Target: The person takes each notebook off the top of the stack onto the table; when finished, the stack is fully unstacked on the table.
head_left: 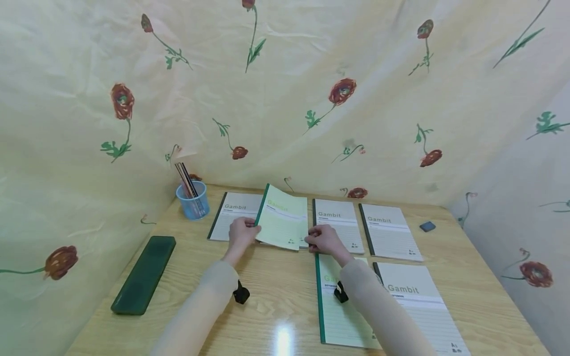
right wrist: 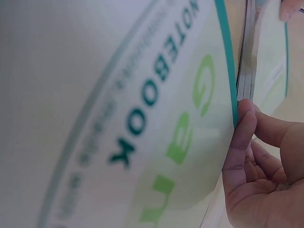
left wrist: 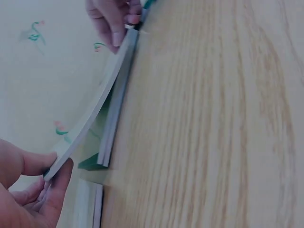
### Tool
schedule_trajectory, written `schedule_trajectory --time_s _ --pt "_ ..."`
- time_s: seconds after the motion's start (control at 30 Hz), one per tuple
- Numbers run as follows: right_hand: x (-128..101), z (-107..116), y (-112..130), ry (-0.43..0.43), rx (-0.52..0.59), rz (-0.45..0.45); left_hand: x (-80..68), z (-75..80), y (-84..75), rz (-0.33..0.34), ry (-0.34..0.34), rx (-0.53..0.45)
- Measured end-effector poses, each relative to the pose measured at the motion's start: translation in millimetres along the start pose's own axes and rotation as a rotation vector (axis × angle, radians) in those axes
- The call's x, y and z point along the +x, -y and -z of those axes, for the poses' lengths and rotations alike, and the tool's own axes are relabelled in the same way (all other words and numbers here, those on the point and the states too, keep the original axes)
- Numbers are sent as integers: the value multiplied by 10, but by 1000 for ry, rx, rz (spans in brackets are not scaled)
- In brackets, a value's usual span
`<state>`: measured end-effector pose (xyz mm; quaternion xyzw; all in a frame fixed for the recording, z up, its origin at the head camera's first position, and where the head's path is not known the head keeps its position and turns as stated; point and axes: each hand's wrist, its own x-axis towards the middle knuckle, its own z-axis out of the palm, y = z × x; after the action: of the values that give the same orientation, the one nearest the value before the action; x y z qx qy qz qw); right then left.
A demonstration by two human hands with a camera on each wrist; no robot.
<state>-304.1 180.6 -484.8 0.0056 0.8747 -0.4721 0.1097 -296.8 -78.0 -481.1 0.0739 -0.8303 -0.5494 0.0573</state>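
A pale green Gambit notebook (head_left: 282, 218) sits in the far row with its left side raised off the wooden table (head_left: 267, 306). My left hand (head_left: 242, 233) pinches its near left corner between thumb and fingers (left wrist: 57, 178). My right hand (head_left: 321, 241) holds the near right corner, and it also shows at the top of the left wrist view (left wrist: 114, 21). From the side, the notebook (left wrist: 102, 102) bows upward above another notebook lying flat. A green printed cover (right wrist: 166, 118) fills the right wrist view, with my right hand's fingers (right wrist: 242, 142) at its edge.
Grey Gambit notebooks lie at the far left (head_left: 233, 215), far middle (head_left: 340, 222), far right (head_left: 389, 230) and near right (head_left: 418, 301). Another green notebook (head_left: 338, 316) lies under my right forearm. A blue pencil cup (head_left: 192, 200), a dark green case (head_left: 144, 274) and an eraser (head_left: 427, 226) are nearby. Floral cloth surrounds the table.
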Motion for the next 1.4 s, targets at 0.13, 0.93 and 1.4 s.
schedule_trajectory --time_s 0.13,0.93,1.4 --pt "9 -9 -21 -3 5 -5 -43 129 16 83 38 -154" --pt "16 -54 -19 -32 -28 32 -1235 1780 639 278 223 -53" --pt "29 -57 -54 -31 -12 47 -1396 1709 933 357 203 -50"
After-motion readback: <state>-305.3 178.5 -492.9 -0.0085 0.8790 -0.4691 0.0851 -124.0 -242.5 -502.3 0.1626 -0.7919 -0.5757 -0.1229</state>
